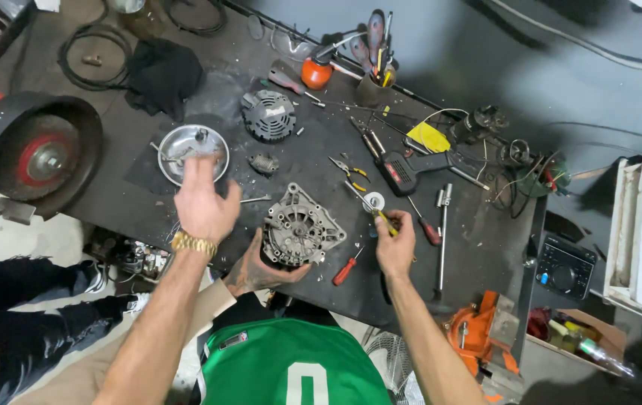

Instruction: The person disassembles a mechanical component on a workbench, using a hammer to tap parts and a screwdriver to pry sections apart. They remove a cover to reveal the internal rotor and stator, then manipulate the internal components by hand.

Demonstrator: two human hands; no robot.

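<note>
My left hand (pixel 202 204), a gold watch on its wrist, hovers with fingers apart over the near rim of a round metal bowl (pixel 186 142); it holds nothing and looks motion-blurred. My right hand (pixel 396 244) is closed on a yellow-handled screwdriver (pixel 385 221) beside a white tape roll (pixel 373 201). Between my hands a grey alternator housing (pixel 302 226) stands on the dark workbench (pixel 478 247). Another person's tattooed hand (pixel 253 271) in a tan sleeve holds it from below.
A second alternator (pixel 268 114) lies behind the bowl. Yellow pliers (pixel 351 174), a black and red power tool (pixel 403 171), a red screwdriver (pixel 345 268) and a long steel wrench (pixel 442 232) lie to the right. A red grinder wheel (pixel 40 154) stands left, a tool cup (pixel 372 88) at the back.
</note>
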